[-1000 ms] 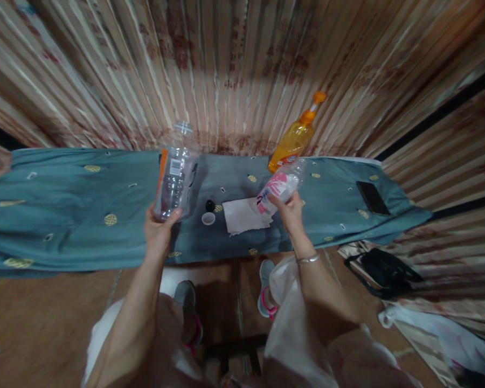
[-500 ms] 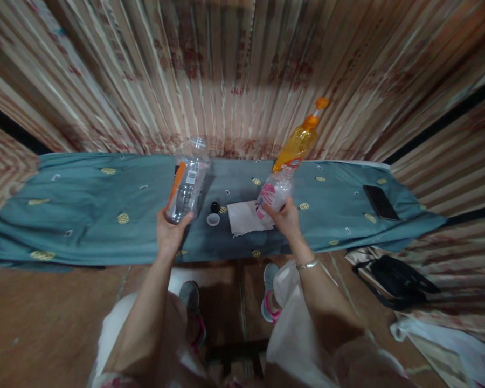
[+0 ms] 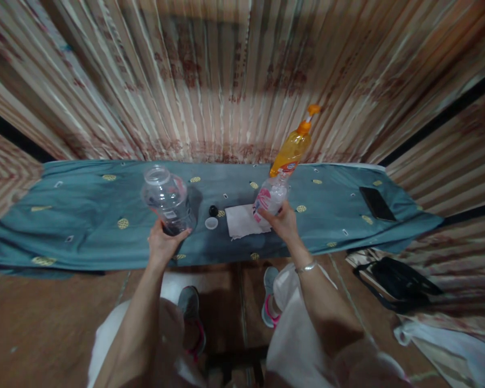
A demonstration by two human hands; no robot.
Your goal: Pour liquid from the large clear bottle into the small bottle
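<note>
My left hand (image 3: 164, 242) grips the lower part of a clear plastic bottle (image 3: 170, 199), whose uncapped mouth leans toward me. With my right hand (image 3: 282, 220) I hold a small clear bottle with a pink print (image 3: 270, 198). Just behind it stands a bottle of orange liquid (image 3: 291, 152) with an orange pump top; whether the two touch, I cannot tell. A white cloth (image 3: 242, 221) lies flat beside my right hand. Between the hands are a small black cap (image 3: 213, 210) and a whitish round lid (image 3: 211, 223).
A green patterned cloth (image 3: 84, 215) covers the long table. Toward its right end lies a black phone (image 3: 377, 203). Striped curtains (image 3: 226, 81) hang behind and at the sides. On the floor at the right are a black bag (image 3: 396, 280) and a white bag (image 3: 448, 345).
My left hand has moved slightly left and down, and its bottle has tipped so the open mouth faces me more. My right hand keeps its bottle, and the view has shifted slightly.
</note>
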